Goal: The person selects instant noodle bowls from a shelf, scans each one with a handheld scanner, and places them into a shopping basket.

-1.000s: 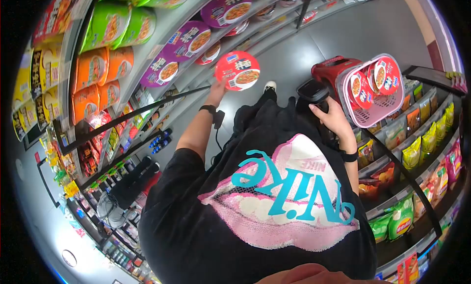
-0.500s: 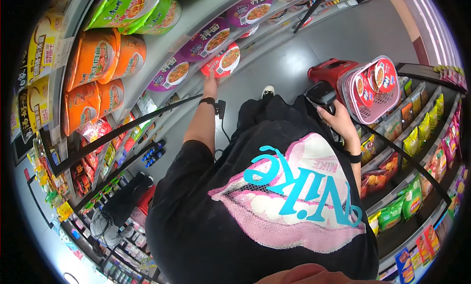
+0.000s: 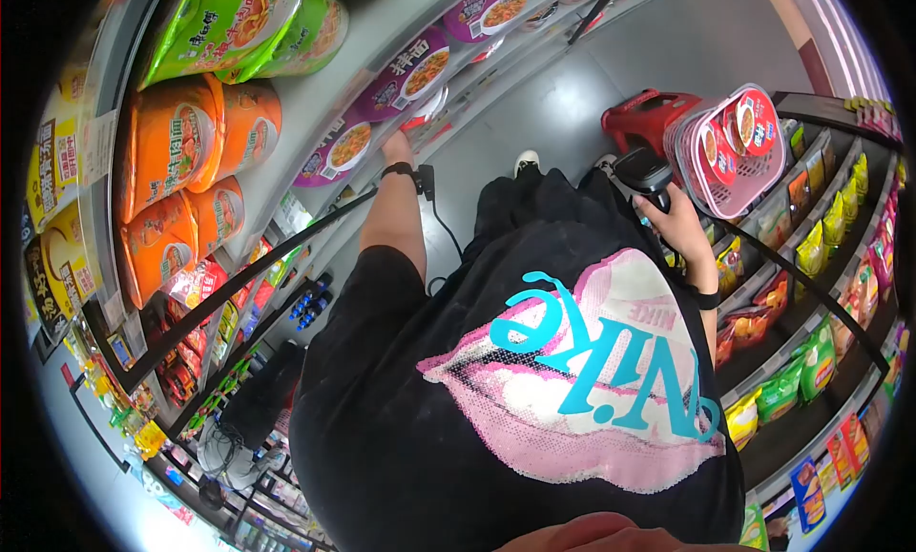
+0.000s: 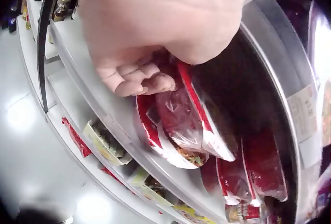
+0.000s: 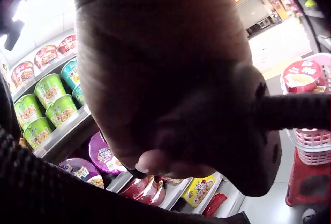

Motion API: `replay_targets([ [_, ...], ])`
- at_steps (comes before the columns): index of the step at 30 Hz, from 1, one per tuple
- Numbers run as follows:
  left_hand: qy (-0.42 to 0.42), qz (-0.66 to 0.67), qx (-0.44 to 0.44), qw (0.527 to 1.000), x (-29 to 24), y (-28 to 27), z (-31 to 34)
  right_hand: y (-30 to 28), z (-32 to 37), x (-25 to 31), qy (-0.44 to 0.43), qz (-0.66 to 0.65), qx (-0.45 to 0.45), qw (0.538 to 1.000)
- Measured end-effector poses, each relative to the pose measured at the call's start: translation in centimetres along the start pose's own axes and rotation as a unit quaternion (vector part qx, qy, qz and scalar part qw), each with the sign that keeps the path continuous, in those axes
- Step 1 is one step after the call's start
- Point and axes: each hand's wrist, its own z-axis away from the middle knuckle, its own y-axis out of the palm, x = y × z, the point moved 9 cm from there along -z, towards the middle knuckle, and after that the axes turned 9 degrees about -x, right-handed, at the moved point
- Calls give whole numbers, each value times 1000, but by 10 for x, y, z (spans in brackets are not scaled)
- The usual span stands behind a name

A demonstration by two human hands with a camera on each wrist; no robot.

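My left hand [image 3: 397, 149] reaches into the shelf below the purple noodle bowls [image 3: 410, 75]. In the left wrist view its curled fingers [image 4: 135, 81] grip a red instant noodle bowl [image 4: 178, 118] in clear wrap, part of it hidden under the palm. More red bowls [image 4: 248, 170] lie beside it on the same shelf. My right hand [image 3: 685, 226] holds a black barcode scanner [image 3: 642, 170] by its handle in front of my body. The scanner's dark shape fills much of the right wrist view.
At the right, a pink basket [image 3: 739, 197] with several red noodle bowls [image 3: 754, 121] rests on a red stool [image 3: 641, 123]. Green [image 3: 224, 22] and orange noodle tubs [image 3: 172, 146] line the left shelf. A black rail [image 3: 253, 270] runs before it. Snack bags [image 3: 778, 399] fill the right shelves.
My left hand has carried the red noodle bowl from over the aisle to the left, onto the shelf under the purple bowls. The right hand keeps the scanner, shifted slightly right.
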Motion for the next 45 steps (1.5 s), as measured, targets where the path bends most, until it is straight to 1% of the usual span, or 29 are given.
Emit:
replay_targets([
  [1, -1, -8, -2, 1000, 2, -2, 1, -1, -1, 2, 1, 0, 1, 1000],
  [3, -3, -25, -6, 1000, 6, -6, 1, 1, -2, 2, 39, -7, 20, 999],
  [4, -53, -40, 6, 998, 4, -5, 18, 4, -5, -5, 40, -7, 21, 999],
  [5, -54, -40, 6, 998, 0, -3, 23, 4, -11, -6, -28, -8, -7, 1000],
  [6, -54, -13, 10, 998, 0, -1, 24, 3, -11, 7, -96, -9, -36, 995],
  [7, -54, 14, 15, 998, 0, 0, 25, 3, -12, 9, -95, -9, -35, 995],
  [9, -59, 21, 17, 998, -1, 3, 24, 8, -13, 6, -41, 6, -1, 999],
  [13, -59, 37, 35, 997, -4, 13, 21, 9, -13, 15, -22, 2, 3, 1000],
  [15, -62, 39, 39, 997, -4, 19, 22, 8, -11, 16, 24, 7, 19, 999],
  [16, -64, 42, 42, 996, -5, 21, 23, 8, -12, 11, 25, 8, 19, 999],
  [17, -66, 42, 43, 996, -6, 23, 25, 6, -15, 7, -3, 14, 7, 1000],
  [18, -62, 24, 35, 997, -5, 22, 27, 6, -17, 6, -31, 19, -4, 999],
  [19, -58, 5, 26, 998, -4, 22, 29, 8, -19, 0, -30, 20, -5, 999],
  [21, -62, -10, 24, 998, -1, 15, 25, 7, -22, 3, -87, 21, -24, 996],
  [22, -65, -26, 21, 997, 3, 8, 20, 11, -19, 9, 51, 10, 37, 998],
  [23, -66, -25, 30, 997, 7, 10, 17, 9, -22, 6, 2, 21, 14, 1000],
  [25, -68, -42, 51, 996, 11, 14, 17, 8, -21, 15, 22, 11, 28, 999],
  [26, -38, -62, 68, 995, 9, 17, 22, 9, -27, 7, -37, 28, 5, 999],
  [28, 11, -87, 113, 990, 4, 21, 37, 8, -25, 8, 7, 4, 16, 1000],
  [29, -24, -110, 137, 984, 12, 24, 43, 8, -25, 4, 37, -4, 27, 999],
  [30, -10, -141, 152, 978, 25, 25, 37, 8, -28, 0, 4, -7, 18, 1000],
  [31, 5, -173, 166, 971, 40, 27, 34, 6, -28, 3, 21, -25, 24, 999],
  [33, 80, -259, 181, 945, 23, 30, 62, 3, -30, 3, 25, -36, 20, 999],
  [35, 63, -318, 215, 921, 28, 35, 81, -2, -32, -6, 27, -50, 20, 998],
  [36, 70, -317, 219, 920, 29, 37, 83, -6, -33, -9, 28, -57, 17, 998],
  [38, 19, -342, 256, 904, 48, 42, 85, -14, -37, -18, 36, -68, 21, 997],
  [41, 17, -339, 265, 903, 40, 59, 103, -33, -43, -42, 39, -75, 5, 996],
  [43, 27, -352, 267, 897, 24, 69, 111, -49, -46, -52, 49, -90, 3, 995],
  [45, 41, -360, 270, 892, 4, 89, 128, -68, -52, -62, 28, -130, -27, 991],
])
